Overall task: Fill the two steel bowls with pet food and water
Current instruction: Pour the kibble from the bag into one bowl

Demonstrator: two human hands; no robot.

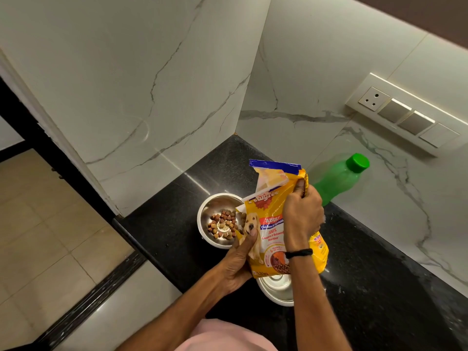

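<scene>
A yellow pet food bag (271, 221) stands upright above the black counter, its torn top open. My left hand (240, 262) grips its lower left side, thumb on the dog picture. My right hand (302, 214) pinches the bag's upper right edge. To the bag's left a steel bowl (205, 219) holds several brown kibble pieces (224, 224). A second steel bowl (274, 291) sits nearer me, mostly hidden under the bag and my right forearm; I cannot see what it contains. A green bottle (336, 181) with a green cap stands behind the bag, capped.
The black granite counter (379, 287) fills a corner between white marble walls. A socket and switch panel (402, 114) is on the right wall. The counter's left edge drops to a tiled floor (38, 236).
</scene>
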